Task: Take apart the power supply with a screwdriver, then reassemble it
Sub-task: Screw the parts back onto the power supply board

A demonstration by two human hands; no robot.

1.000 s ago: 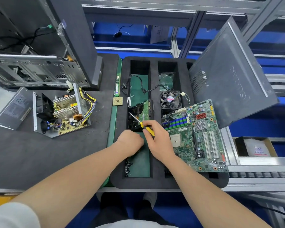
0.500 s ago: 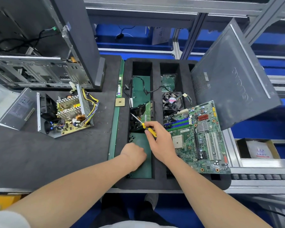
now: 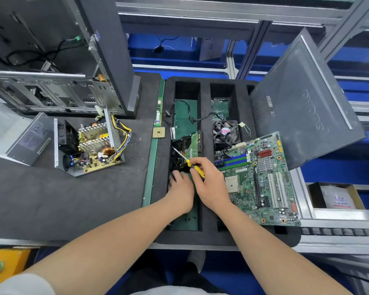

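Screwdriver (image 3: 188, 162) gripped by right hand (image 3: 211, 186); left hand (image 3: 180, 189) (blurred, grip unclear) in foam tray (image 3: 207, 234).

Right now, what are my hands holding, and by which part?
The right hand grips the screwdriver by its yellow handle. The left hand is blurred in the foam tray: cannot tell.

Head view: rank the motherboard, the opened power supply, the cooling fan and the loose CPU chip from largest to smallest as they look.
1. motherboard
2. opened power supply, not far behind; the wide-angle lens makes this gap unsure
3. cooling fan
4. CPU chip, clearly smallest
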